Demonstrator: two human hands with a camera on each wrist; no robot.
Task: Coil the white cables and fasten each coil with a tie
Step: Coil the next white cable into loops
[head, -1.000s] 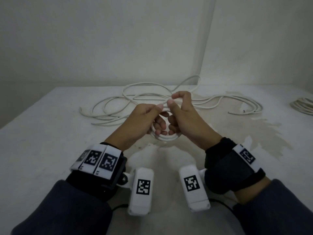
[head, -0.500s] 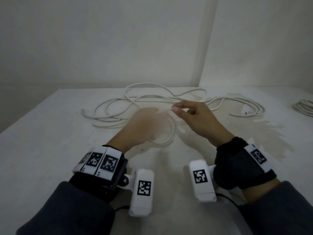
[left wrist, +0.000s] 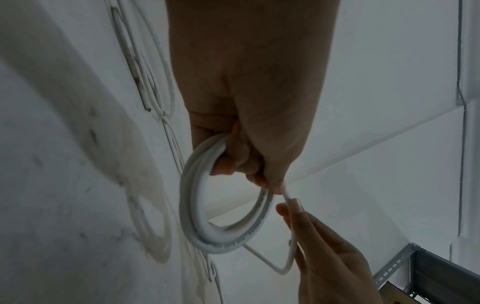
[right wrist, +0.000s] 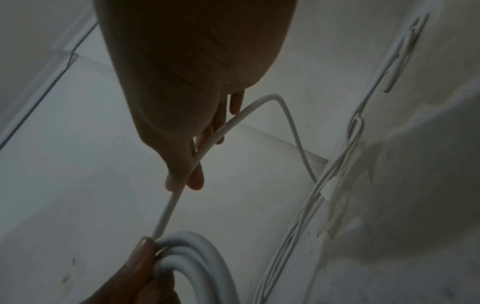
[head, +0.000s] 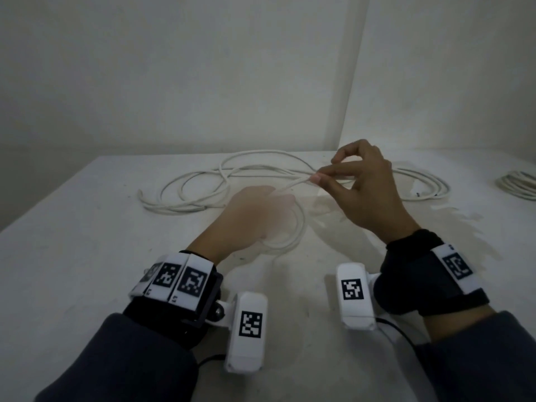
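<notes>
A long white cable (head: 203, 181) lies in loose loops across the far middle of the white table (head: 72, 242). My left hand (head: 255, 216) grips a small coil (head: 293, 230) wound from that cable, just above the table; the coil (left wrist: 207, 209) hangs round below the curled fingers, and the coil (right wrist: 197, 259) shows in the right wrist view too. My right hand (head: 348, 181) pinches the free strand (head: 293, 184) between thumb and fingertip, a short way right of the coil. The strand (right wrist: 168, 207) runs taut from one hand to the other, then bends back down toward the loose loops. No tie is in view.
A second bundle of white cable (head: 519, 184) lies at the table's far right edge. A stained patch (head: 412, 221) marks the table under the right hand. Walls (head: 203, 68) stand close behind the table. A metal shelf frame (left wrist: 405, 267) shows in the left wrist view.
The two hands were together at the coil; my right hand has since drawn away to the right and up, sliding along the strand. The left hand stays in place holding the coil.
</notes>
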